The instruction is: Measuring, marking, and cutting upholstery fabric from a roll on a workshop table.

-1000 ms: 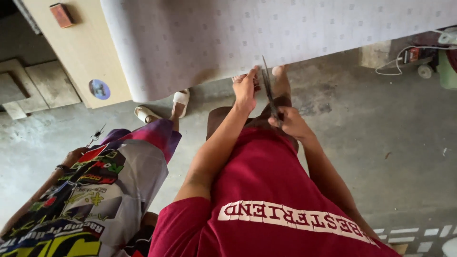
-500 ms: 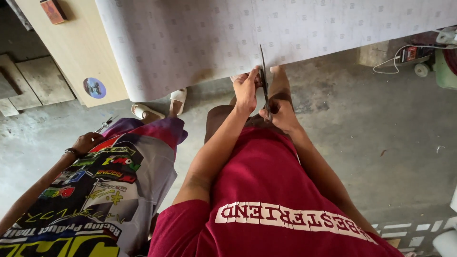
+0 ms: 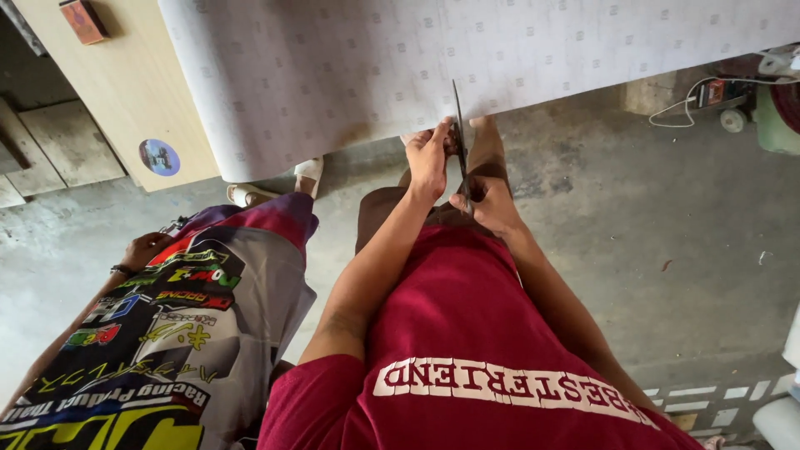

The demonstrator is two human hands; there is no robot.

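Wooden cabinet (image 3: 108,92) stands at upper left; round blue sticker (image 3: 159,157) on its lower face, small reddish block (image 3: 83,20) on top. Beside it, a person in a patterned jersey (image 3: 167,333). Far opposite, white cable (image 3: 692,104) on concrete floor (image 3: 667,233).

fabric sheet (image 3: 350,75): pale grey, small square dots
scissors (image 3: 460,142): dark
shirt (image 3: 492,333): red, white lettering
neighbour's shirt (image 3: 167,333): grey, multicoloured prints
floor (image 3: 667,233): grey concrete

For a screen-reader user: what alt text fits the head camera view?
Seen from above, a person's right hand works scissors into the edge of a pale patterned sheet while the left hand grips it beside the blades. Another person in a colourful printed shirt stands alongside.
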